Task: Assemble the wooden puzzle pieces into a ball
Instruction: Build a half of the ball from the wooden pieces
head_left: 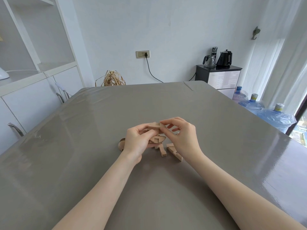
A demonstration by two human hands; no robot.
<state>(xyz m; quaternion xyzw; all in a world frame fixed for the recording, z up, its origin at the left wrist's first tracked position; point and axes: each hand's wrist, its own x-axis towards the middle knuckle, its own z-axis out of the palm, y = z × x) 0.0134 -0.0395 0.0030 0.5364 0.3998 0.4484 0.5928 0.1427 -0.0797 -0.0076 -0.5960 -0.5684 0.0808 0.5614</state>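
Flat wooden piece (153,126) crosswise between left hand (138,141) and right hand (181,135)

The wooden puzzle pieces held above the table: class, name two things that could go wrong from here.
1. The left hand and right hand pinch the half-joined pieces only by fingertips, so these may slip apart and drop.
2. Loose pieces lie directly under the hands on the table; a wrist could knock them away, and one rounded piece sits half hidden beside the left hand.
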